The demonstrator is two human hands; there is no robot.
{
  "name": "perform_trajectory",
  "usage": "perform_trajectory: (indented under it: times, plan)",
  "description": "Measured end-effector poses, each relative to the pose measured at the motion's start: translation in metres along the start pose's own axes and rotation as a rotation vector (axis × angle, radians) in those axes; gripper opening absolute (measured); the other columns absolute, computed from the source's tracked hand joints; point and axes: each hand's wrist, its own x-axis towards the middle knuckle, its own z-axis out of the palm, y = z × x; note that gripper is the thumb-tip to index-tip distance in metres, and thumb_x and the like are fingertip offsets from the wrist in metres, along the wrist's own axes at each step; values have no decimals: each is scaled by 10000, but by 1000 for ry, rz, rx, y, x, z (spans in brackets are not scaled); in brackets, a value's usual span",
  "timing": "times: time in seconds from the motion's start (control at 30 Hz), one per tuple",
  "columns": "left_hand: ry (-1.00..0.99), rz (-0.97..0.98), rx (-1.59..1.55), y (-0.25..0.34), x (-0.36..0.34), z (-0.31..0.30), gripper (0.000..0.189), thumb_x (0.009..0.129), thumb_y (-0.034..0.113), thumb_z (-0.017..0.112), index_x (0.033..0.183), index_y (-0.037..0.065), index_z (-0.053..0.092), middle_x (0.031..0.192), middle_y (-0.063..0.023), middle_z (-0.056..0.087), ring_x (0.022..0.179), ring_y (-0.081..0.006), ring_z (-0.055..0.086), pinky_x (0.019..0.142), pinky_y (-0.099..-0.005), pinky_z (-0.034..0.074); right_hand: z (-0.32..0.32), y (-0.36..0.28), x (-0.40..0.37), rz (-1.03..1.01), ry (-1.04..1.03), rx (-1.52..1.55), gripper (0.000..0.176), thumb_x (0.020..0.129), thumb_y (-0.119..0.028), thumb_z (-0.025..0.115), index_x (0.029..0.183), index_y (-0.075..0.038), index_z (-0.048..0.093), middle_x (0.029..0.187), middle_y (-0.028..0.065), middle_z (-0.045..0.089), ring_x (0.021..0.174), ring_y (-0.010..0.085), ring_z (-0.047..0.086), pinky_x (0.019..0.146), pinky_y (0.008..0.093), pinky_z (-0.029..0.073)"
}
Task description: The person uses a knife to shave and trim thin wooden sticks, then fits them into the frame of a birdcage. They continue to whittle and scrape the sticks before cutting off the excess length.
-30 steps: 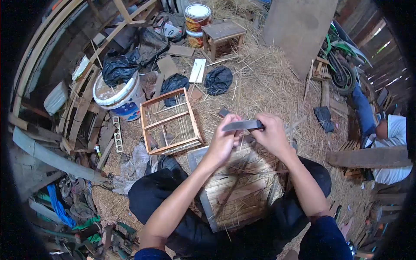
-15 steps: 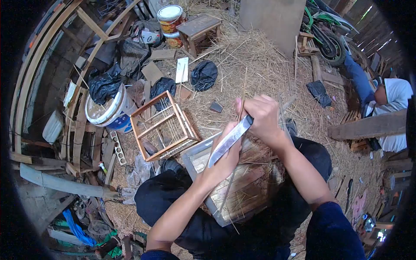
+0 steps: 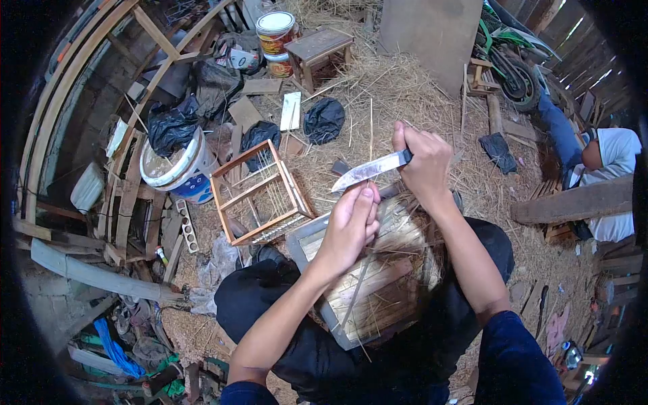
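Note:
My right hand [image 3: 425,165] is closed around the dark handle of a knife [image 3: 370,170], its blade pointing left and lying across a thin bamboo strip [image 3: 371,131]. Just below the blade, my left hand [image 3: 351,226] pinches the same strip between thumb and fingers. The strip stands up past the blade, and its lower length runs down over a grey-edged wooden board [image 3: 368,293] on my lap. Straw-like shavings are scattered over the board. To the left of my left hand stands a small wooden frame with thin bars [image 3: 260,196].
Straw and shavings [image 3: 398,88] cover the ground ahead. On the left is a white bucket [image 3: 177,169] topped with a black plastic bag; paint cans [image 3: 275,37] and a low stool [image 3: 318,47] stand farther back. At right, a person [image 3: 611,162] is behind a thick wooden beam [image 3: 574,202].
The knife has swung away from my left wrist to lie nearly level above my left fingers. My right hand shifted slightly right, and my left hand rolled so its thumb shows on top.

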Motion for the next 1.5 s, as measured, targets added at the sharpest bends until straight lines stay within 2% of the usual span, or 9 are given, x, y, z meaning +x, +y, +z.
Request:
perform_trajectory:
  times: [0.17, 0.4, 0.53, 0.87, 1.03, 1.17, 1.27, 1.3, 1.5]
  plan:
    - [-33, -53, -105, 6, 7, -13, 232, 1077, 311, 414, 1073, 96, 501, 700, 61, 315, 539, -39, 270, 471, -223, 233, -9, -20, -7, 70, -156, 156, 274, 865, -185, 719, 693, -24, 578, 632, 147, 557, 632, 350, 567, 606, 452, 422]
    - [-59, 144, 436, -5, 19, -11, 192, 1083, 283, 398, 1120, 114, 482, 774, 25, 397, 648, -46, 343, 560, -209, 301, -4, -21, -17, 84, -405, 289, 157, 812, -131, 693, 727, -4, 663, 685, 211, 639, 665, 375, 626, 664, 476, 499]
    - [85, 513, 753, -1, 21, -7, 204, 1057, 192, 449, 1149, 30, 532, 885, -67, 519, 781, -181, 500, 749, -350, 446, -2, -20, -18, 73, -273, 235, 213, 833, -154, 673, 662, -30, 639, 625, 189, 633, 585, 362, 649, 579, 458, 508]
    - [70, 433, 870, -5, 16, -4, 276, 1050, 173, 449, 1171, -40, 575, 911, -147, 580, 861, -233, 561, 822, -375, 459, -8, -2, -7, -54, -102, 84, 377, 921, -213, 652, 581, -81, 559, 495, 120, 532, 439, 294, 552, 467, 414, 412]
    - [74, 385, 829, 0, 17, -4, 288, 1071, 211, 434, 1119, -37, 570, 888, -101, 552, 849, -173, 534, 797, -342, 454, -10, 7, -1, -39, -128, -44, 387, 916, -208, 638, 554, -118, 535, 487, 86, 550, 432, 248, 574, 449, 397, 428]
    - [74, 189, 739, 14, 16, -8, 252, 1073, 217, 438, 1065, -6, 555, 830, -41, 517, 800, -105, 497, 718, -287, 432, -9, 13, -1, 10, -139, -114, 197, 894, -170, 623, 742, -104, 730, 574, 134, 627, 520, 293, 643, 508, 401, 494]
    - [-34, 205, 685, -4, -9, -9, 240, 1075, 233, 435, 1049, 22, 546, 765, 12, 481, 712, -65, 452, 638, -264, 397, -38, 90, 37, 566, -181, -394, 229, 870, -230, 620, 920, -50, 751, 717, 227, 679, 692, 394, 689, 626, 499, 519]
    - [-21, 392, 646, -28, -2, -21, 256, 1080, 262, 419, 1079, 51, 566, 695, 58, 427, 598, -41, 382, 540, -246, 346, -48, 98, 45, 552, -81, -440, 207, 850, -207, 617, 910, -67, 756, 705, 213, 677, 672, 395, 680, 630, 496, 518]
    - [112, 128, 353, -5, 10, -45, 295, 1077, 330, 432, 1179, 78, 549, 644, 80, 321, 499, -31, 280, 440, -224, 234, -30, 28, -6, 324, -349, -142, 189, 891, -234, 628, 882, -95, 756, 642, 181, 656, 599, 364, 661, 587, 470, 514]
